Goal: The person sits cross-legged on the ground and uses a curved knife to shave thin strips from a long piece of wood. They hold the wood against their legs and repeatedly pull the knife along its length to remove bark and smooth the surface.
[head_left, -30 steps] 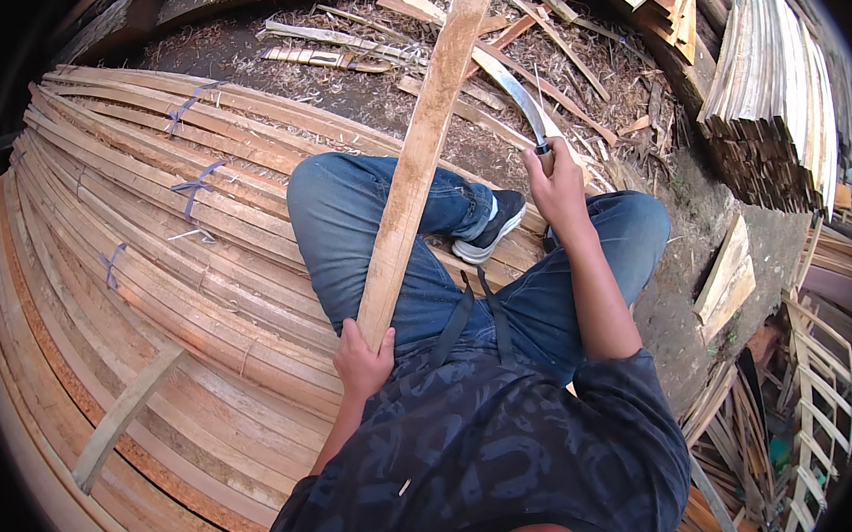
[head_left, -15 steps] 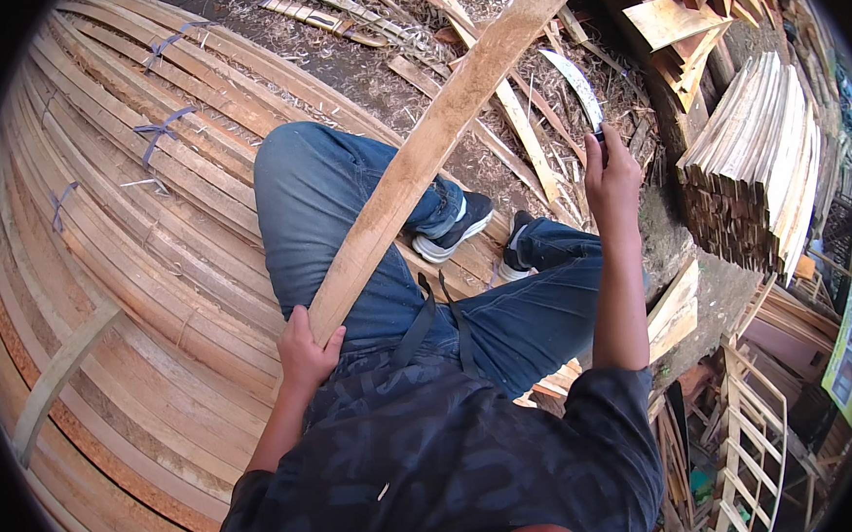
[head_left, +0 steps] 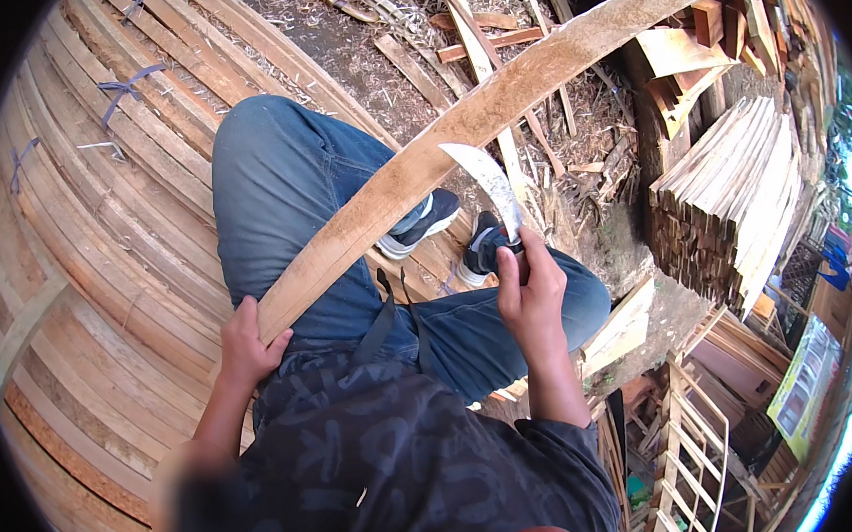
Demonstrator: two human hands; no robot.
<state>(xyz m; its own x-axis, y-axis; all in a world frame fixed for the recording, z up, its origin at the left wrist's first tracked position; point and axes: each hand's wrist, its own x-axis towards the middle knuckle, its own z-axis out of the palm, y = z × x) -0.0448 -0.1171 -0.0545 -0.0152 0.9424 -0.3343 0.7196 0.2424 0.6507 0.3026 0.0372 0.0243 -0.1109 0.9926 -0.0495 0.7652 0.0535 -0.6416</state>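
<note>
A long flat wooden plank (head_left: 410, 169) slants from my lap up toward the far right, lying across my thigh. Its near end is gripped by my left hand (head_left: 252, 343), thumb on one side and fingers on the other. In my right hand (head_left: 532, 284) is a sickle (head_left: 491, 182) with a curved, pale blade. The fingers are wrapped round its dark handle, most of which they hide. The blade points up and left, its tip close to the plank's lower edge; whether the two touch I cannot tell.
Bundled long boards (head_left: 104, 256), tied with bluish strips (head_left: 127, 89), spread under me and to my left. A stack of thin slats (head_left: 724, 194) stands at the right. Shavings and offcuts (head_left: 414, 72) litter the ground ahead. A wooden lattice frame (head_left: 686, 455) lies lower right.
My right hand has brought the sickle left and nearer to me, closer to the plank. The plank's far end has swung right and down into view. My head view has shifted slightly.
</note>
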